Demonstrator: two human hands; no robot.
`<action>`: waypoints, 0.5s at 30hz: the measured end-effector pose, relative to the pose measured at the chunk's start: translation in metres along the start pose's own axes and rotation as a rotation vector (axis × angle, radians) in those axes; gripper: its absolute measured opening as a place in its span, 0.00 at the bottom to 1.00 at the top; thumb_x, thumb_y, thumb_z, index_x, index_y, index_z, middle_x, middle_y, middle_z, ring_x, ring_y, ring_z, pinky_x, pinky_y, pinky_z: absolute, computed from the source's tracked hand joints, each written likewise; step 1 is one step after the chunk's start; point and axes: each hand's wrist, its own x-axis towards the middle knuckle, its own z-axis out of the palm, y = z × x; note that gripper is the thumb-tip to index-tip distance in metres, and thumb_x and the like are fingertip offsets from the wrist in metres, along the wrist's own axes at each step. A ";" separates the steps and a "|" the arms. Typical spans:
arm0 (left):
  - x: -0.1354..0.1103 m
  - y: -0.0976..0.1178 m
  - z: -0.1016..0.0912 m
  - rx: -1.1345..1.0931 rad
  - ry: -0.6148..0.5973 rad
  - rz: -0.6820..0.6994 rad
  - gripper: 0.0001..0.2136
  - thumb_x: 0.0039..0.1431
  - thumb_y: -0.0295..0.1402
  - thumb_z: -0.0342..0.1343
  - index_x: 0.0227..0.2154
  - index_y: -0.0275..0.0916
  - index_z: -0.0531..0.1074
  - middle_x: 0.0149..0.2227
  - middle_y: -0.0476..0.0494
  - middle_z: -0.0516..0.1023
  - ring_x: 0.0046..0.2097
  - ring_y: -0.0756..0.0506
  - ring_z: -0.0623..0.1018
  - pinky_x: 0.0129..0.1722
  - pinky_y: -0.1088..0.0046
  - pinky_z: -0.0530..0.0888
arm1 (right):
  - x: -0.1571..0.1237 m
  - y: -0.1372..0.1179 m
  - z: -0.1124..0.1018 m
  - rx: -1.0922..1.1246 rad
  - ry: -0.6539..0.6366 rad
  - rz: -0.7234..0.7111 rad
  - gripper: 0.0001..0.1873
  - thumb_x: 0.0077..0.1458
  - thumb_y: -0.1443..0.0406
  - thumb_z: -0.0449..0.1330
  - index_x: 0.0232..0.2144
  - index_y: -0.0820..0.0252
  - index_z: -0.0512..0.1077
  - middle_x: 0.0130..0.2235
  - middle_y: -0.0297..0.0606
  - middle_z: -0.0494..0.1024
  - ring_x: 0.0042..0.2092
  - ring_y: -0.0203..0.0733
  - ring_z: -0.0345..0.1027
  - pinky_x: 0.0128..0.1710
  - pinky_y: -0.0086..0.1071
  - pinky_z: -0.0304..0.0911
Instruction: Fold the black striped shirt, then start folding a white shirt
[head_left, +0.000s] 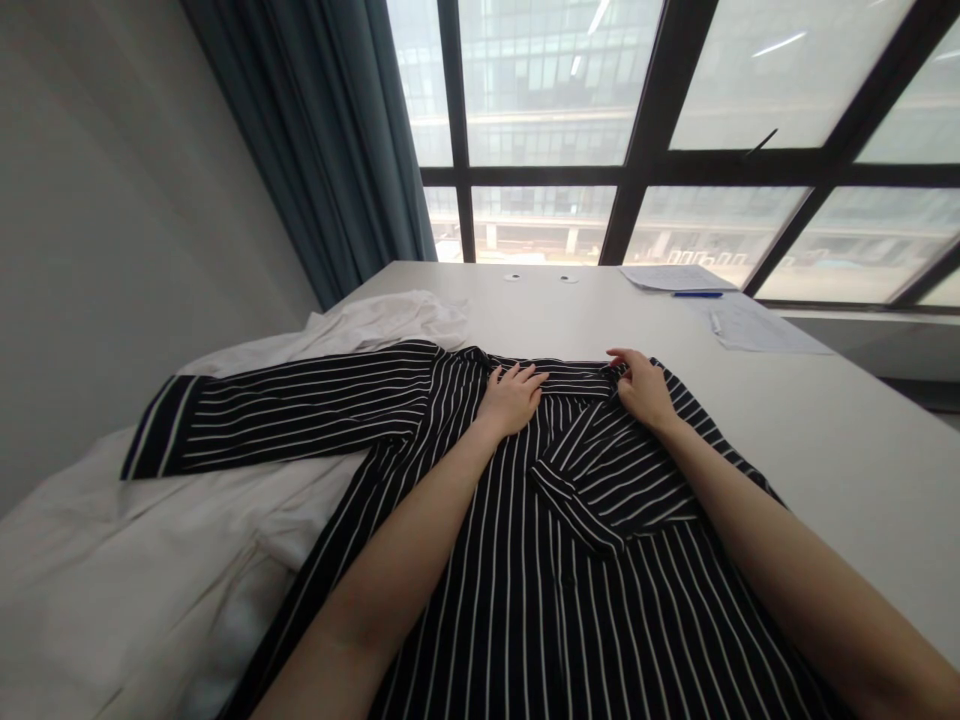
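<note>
Black-and-white striped cloth fills the near view: a shirt (525, 600) lies spread on a white table (825, 450), its body running from the lower edge up to the collar (577, 372), with a folded flap lying across the chest. Both bare forearms reach forward over it, coming in from the lower corners and drawing closer together towards the collar. The left hand (511, 397) lies palm down on the shirt just left of the collar, fingers straight and slightly spread, grasping nothing. The right hand (643, 388) rests on the collar's right end, wrist low, fingers bent with their tips at the fabric edge; whether they pinch the cloth I cannot tell. One sleeve (285, 410) stretches out flat to the left, over a rumpled white cloth (112, 560) that covers that side of the table. Beyond the hands, two small discs (513, 277) sit on the bare top, and to the right lie papers (750, 325) with a blue pen (696, 294). Behind them stands a dark-framed window (555, 80), with a teal curtain (337, 130) at its left.
</note>
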 end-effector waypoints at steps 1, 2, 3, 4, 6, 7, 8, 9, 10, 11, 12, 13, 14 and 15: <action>0.000 0.000 0.000 0.003 -0.002 0.001 0.19 0.69 0.36 0.41 0.60 0.49 0.64 0.65 0.49 0.63 0.66 0.41 0.61 0.65 0.52 0.52 | 0.000 -0.001 -0.001 -0.002 -0.011 -0.018 0.29 0.44 0.75 0.49 0.49 0.61 0.72 0.42 0.43 0.77 0.41 0.48 0.70 0.48 0.44 0.62; 0.000 0.000 -0.001 0.006 -0.006 0.003 0.19 0.69 0.36 0.41 0.60 0.49 0.64 0.65 0.48 0.63 0.66 0.41 0.61 0.65 0.52 0.52 | -0.001 -0.001 -0.002 0.001 -0.022 -0.044 0.29 0.42 0.76 0.49 0.48 0.60 0.72 0.41 0.42 0.77 0.40 0.47 0.70 0.47 0.44 0.62; 0.000 0.000 -0.001 0.008 -0.010 0.005 0.19 0.69 0.36 0.41 0.61 0.48 0.64 0.65 0.48 0.63 0.66 0.40 0.61 0.65 0.52 0.53 | -0.001 -0.003 -0.002 0.009 -0.030 -0.077 0.29 0.41 0.76 0.50 0.48 0.60 0.72 0.39 0.41 0.76 0.38 0.46 0.70 0.46 0.43 0.62; 0.000 0.000 -0.001 0.010 -0.013 0.007 0.19 0.69 0.36 0.41 0.61 0.48 0.64 0.65 0.48 0.63 0.66 0.40 0.60 0.65 0.52 0.53 | -0.002 -0.004 -0.002 0.021 -0.032 -0.115 0.29 0.41 0.76 0.50 0.47 0.59 0.72 0.37 0.40 0.75 0.37 0.45 0.69 0.45 0.43 0.62; 0.000 0.001 -0.001 0.014 -0.015 0.008 0.19 0.69 0.36 0.41 0.61 0.48 0.63 0.65 0.48 0.62 0.66 0.40 0.60 0.65 0.52 0.53 | -0.003 -0.006 -0.002 0.048 -0.013 -0.191 0.28 0.42 0.76 0.50 0.46 0.58 0.72 0.35 0.38 0.73 0.35 0.44 0.68 0.44 0.43 0.61; 0.000 0.000 -0.001 0.014 -0.015 0.008 0.19 0.69 0.36 0.41 0.61 0.48 0.63 0.65 0.48 0.62 0.66 0.41 0.60 0.65 0.52 0.52 | -0.003 -0.007 -0.002 0.060 0.006 -0.217 0.27 0.42 0.76 0.50 0.45 0.58 0.72 0.34 0.37 0.73 0.35 0.44 0.68 0.44 0.43 0.61; 0.000 0.000 -0.001 0.014 -0.015 0.007 0.19 0.69 0.36 0.41 0.61 0.48 0.63 0.65 0.48 0.62 0.66 0.41 0.60 0.65 0.52 0.52 | -0.003 -0.008 -0.002 0.070 0.028 -0.231 0.26 0.43 0.76 0.50 0.45 0.58 0.72 0.33 0.37 0.72 0.35 0.44 0.68 0.44 0.43 0.61; 0.000 0.000 -0.001 0.012 -0.014 0.008 0.19 0.69 0.36 0.41 0.61 0.49 0.63 0.65 0.48 0.62 0.66 0.41 0.60 0.65 0.52 0.52 | -0.003 -0.008 -0.002 0.079 0.047 -0.235 0.25 0.44 0.75 0.50 0.45 0.58 0.72 0.33 0.37 0.72 0.35 0.44 0.67 0.44 0.43 0.60; 0.000 0.000 -0.001 0.010 -0.013 0.008 0.19 0.69 0.36 0.41 0.61 0.48 0.63 0.65 0.48 0.62 0.66 0.40 0.60 0.65 0.52 0.52 | -0.003 -0.008 -0.002 0.092 0.061 -0.233 0.24 0.45 0.75 0.50 0.45 0.58 0.73 0.33 0.37 0.71 0.35 0.44 0.67 0.43 0.43 0.61; 0.000 0.000 0.000 0.009 -0.010 0.010 0.19 0.69 0.36 0.42 0.61 0.48 0.63 0.65 0.48 0.62 0.66 0.40 0.60 0.65 0.52 0.52 | -0.003 -0.008 -0.002 0.112 0.071 -0.226 0.23 0.45 0.74 0.50 0.44 0.58 0.73 0.32 0.37 0.71 0.35 0.44 0.67 0.43 0.42 0.61; 0.000 0.000 0.000 0.007 -0.007 0.011 0.19 0.69 0.37 0.42 0.61 0.48 0.64 0.65 0.48 0.63 0.66 0.40 0.60 0.65 0.52 0.53 | -0.002 -0.008 -0.003 0.138 0.079 -0.215 0.23 0.46 0.74 0.50 0.43 0.58 0.73 0.32 0.36 0.71 0.34 0.44 0.66 0.42 0.41 0.61; 0.000 -0.001 0.001 0.006 -0.004 0.012 0.19 0.69 0.37 0.42 0.61 0.48 0.64 0.65 0.47 0.63 0.66 0.40 0.61 0.65 0.51 0.53 | -0.002 -0.008 -0.003 0.169 0.090 -0.198 0.22 0.46 0.74 0.50 0.42 0.58 0.74 0.32 0.36 0.70 0.34 0.43 0.66 0.41 0.41 0.62; 0.001 -0.001 0.001 0.004 -0.001 0.016 0.19 0.69 0.37 0.42 0.61 0.48 0.63 0.65 0.47 0.63 0.66 0.40 0.61 0.65 0.51 0.53 | -0.002 -0.008 -0.004 0.199 0.106 -0.178 0.21 0.46 0.73 0.49 0.41 0.58 0.74 0.31 0.36 0.69 0.33 0.43 0.65 0.40 0.40 0.62; 0.001 -0.002 0.001 0.002 0.000 0.021 0.20 0.69 0.37 0.42 0.61 0.50 0.63 0.65 0.47 0.63 0.66 0.39 0.61 0.65 0.51 0.53 | -0.002 -0.007 -0.005 0.228 0.125 -0.155 0.21 0.46 0.73 0.49 0.39 0.57 0.75 0.30 0.35 0.69 0.33 0.42 0.64 0.39 0.39 0.62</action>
